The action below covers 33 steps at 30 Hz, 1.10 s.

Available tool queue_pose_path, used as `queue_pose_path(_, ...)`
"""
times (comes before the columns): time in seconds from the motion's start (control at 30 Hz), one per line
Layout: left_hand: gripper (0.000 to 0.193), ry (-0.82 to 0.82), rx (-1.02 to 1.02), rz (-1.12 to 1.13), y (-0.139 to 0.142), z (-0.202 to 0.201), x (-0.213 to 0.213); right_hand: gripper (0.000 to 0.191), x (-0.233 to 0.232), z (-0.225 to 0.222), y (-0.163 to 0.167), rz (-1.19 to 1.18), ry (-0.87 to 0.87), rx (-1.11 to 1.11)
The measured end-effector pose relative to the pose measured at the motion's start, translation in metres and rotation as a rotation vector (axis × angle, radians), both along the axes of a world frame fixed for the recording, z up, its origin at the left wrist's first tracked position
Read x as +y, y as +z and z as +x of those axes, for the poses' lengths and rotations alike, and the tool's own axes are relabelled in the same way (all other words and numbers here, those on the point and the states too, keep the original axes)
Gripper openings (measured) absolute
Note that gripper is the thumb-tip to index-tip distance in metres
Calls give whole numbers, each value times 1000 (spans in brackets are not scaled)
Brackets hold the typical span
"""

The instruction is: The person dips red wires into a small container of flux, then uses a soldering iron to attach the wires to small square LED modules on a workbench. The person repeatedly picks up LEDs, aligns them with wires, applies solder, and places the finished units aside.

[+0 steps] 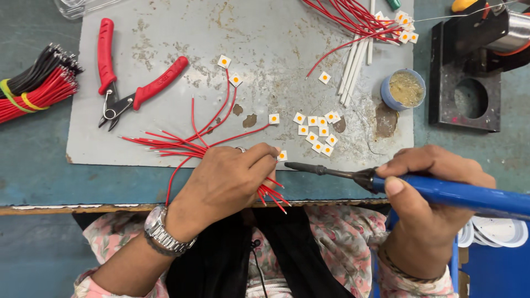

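My left hand [229,182] grips a bundle of thin red wires [165,144] at the near edge of a grey metal plate [265,60]; its fingertips pinch a small white square chip with an orange dot [282,155]. My right hand [428,193] holds a blue-handled soldering iron [441,190], whose dark tip [295,165] points left, just right of that chip. A cluster of several like chips [317,132] lies on the plate just beyond the iron. Two red wires with chips at their ends [229,72] lie further up the plate.
Red-handled cutters [130,83] lie at the plate's left. Bundled red and black wires [33,83] sit far left. A small blue pot of flux [403,88], white sleeves [353,66], more red wires [353,19] and a black iron stand [469,83] are at the right.
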<state>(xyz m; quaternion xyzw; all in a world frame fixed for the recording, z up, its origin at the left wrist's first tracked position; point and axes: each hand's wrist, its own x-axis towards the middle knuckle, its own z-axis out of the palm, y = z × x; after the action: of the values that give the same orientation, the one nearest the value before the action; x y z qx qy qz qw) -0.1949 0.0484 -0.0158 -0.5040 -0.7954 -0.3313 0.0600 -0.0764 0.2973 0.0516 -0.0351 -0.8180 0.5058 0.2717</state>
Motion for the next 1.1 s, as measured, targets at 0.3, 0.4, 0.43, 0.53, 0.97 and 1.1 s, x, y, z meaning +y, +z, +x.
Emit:
queue_pose_path(0.3,24,6,32,-6,0,0,0,24,-11,-10,12,51,24,-130)
queue_pose_path(0.4,23,12,31,-11,1,0,1,24,-6,-17,13,99,64,-138)
queue_pose_path(0.43,25,11,18,-14,2,0,1,25,-5,-19,14,119,88,-132)
queue_pose_path(0.53,24,16,3,-12,3,1,1,25,0,-24,14,170,124,-114)
queue_pose_path(0.97,20,20,1,-9,3,1,2,29,9,-8,9,87,6,-53)
queue_pose_path(1.1,20,29,4,-14,2,2,1,31,17,-6,-1,-3,-11,61)
